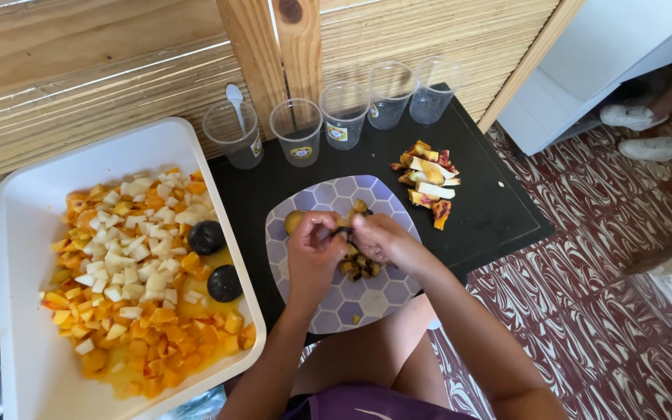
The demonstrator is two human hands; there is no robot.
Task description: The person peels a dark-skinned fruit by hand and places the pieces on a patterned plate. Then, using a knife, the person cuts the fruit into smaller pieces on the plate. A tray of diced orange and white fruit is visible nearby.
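Seen from above, nearest the camera, two bare forearms reach forward over the person's lap to a round plate [328,307] with a pale purple honeycomb pattern, which sits on a black tabletop [499,210].

Both hands meet over the middle of the plate. The left hand [313,253] is curled, fingers bent inward and closed around a small dark-skinned fruit [343,231] with yellow flesh. The right hand [376,237] is also curled, its fingertips pinching the same fruit from the other side. Whether it also holds a blade cannot be told; the fingers hide it. Wrists are bent slightly down, elbows drawn back toward the body.

Under the hands lies a small heap of cut pieces [359,266] of dark skin and yellow flesh.

Judged risks: the fruit looks wet and small, so it could slip from the pinch and roll off the plate onto the tabletop or the patterned floor [585,295]. If a knife is hidden there, fingers this close together could be nicked. The plate's near edge overhangs the tabletop toward the lap, so a downward push could tip it.

To the left stands a white rectangular tub [33,311] of diced orange and white fruit with two whole dark round fruits [215,260] on top.

Farther off, a pile of peelings [428,183] lies on the tabletop, and behind it a row of five clear plastic cups [344,113], one with a white spoon [235,101], against a wooden wall.
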